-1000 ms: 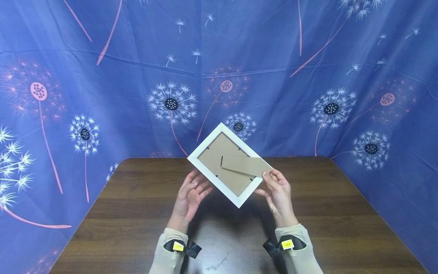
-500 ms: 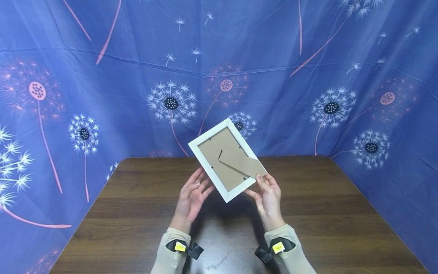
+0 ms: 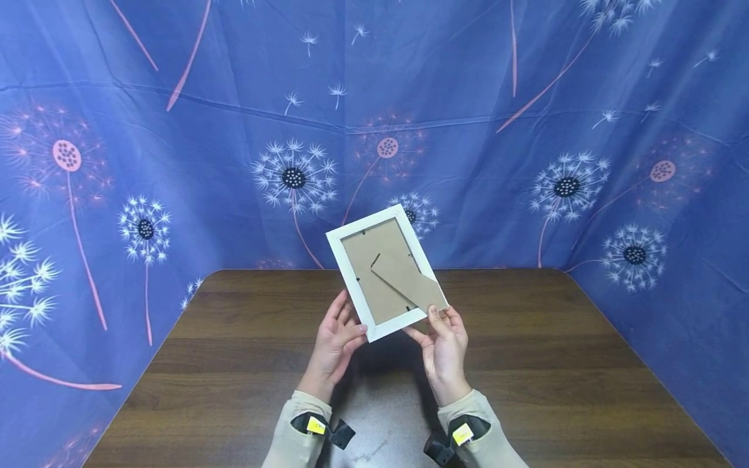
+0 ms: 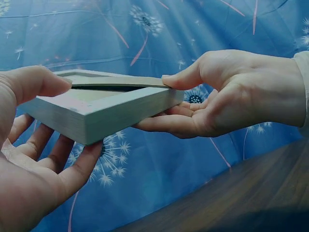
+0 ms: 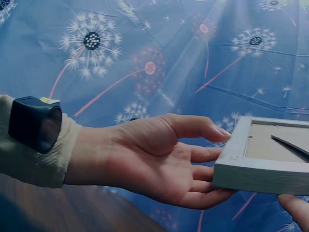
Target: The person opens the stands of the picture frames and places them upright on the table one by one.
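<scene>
"What do you have there?"

"A picture frame (image 3: 374, 286), held in the air a little towards six o'clock from the middle of my view, clear of the brown surface (image 3: 234, 338). Its back faces me and its long axis leans towards eleven o'clock."

"How is your left grip (image 3: 330, 351)?"

"Closed in on the frame at its seven o'clock corner: thumb tip at the white border (image 3: 351, 279), fingers spread underneath, parted by little more than the frame itself."

"And your right grip (image 3: 446, 357)?"

"Pinching at four o'clock, thumb on the stand flap (image 3: 406, 283), fingers below the frame. How many of those fingertips touch the underside I can't quite tell, since the frame hides some of them."

"What does the back look like?"

"A tan backing board (image 3: 389, 237) sits inside the border, with small dark tabs (image 3: 363, 232) along its edges. The flap runs from near the middle towards four o'clock, and from my left wrist I see a dark gap under it."

"Anything around you?"

"A black strap (image 3: 481, 426) with a yellow label (image 3: 462, 434) over each pale sleeve (image 3: 500, 448), and a blue dandelion-print cloth (image 3: 199, 162) at twelve o'clock."
</scene>
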A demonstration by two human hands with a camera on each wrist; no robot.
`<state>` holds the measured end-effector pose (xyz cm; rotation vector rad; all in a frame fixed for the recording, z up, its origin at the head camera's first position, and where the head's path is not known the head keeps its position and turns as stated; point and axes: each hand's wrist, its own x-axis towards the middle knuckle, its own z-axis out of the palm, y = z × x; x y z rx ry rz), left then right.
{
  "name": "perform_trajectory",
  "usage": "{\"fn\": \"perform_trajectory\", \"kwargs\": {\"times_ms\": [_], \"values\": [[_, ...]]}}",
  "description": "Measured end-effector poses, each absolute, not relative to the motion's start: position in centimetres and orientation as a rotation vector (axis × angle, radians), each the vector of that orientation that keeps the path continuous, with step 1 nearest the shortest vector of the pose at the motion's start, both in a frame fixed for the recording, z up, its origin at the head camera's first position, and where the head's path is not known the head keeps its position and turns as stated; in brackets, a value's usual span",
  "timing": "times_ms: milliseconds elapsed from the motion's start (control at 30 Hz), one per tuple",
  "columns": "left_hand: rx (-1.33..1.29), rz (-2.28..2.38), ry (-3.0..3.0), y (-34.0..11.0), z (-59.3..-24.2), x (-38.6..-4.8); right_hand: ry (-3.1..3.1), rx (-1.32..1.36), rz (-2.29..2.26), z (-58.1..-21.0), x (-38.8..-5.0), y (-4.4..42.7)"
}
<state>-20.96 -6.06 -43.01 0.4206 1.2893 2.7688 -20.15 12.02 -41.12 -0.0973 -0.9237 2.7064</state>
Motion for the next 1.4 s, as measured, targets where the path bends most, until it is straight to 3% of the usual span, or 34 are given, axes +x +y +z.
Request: {"fn": "perform_trajectory", "kwargs": {"times_ms": [333, 1067, 1400], "values": [[0.363, 2.798, 1.374, -6.2, -43.2, -21.1, -0.941, -0.098, 2.732, -41.4, -19.8, 11.1], [0.569, 2.803, 1.394, -7.3, -43.4, -21.3, -1.064, 0.018, 2.772, -41.8, -19.6, 11.1], [0.673, 2.774, 1.378, -7.8, -43.8, -21.5, -1.341, 0.082, 2.572, -42.2, -19.9, 11.1]]}}
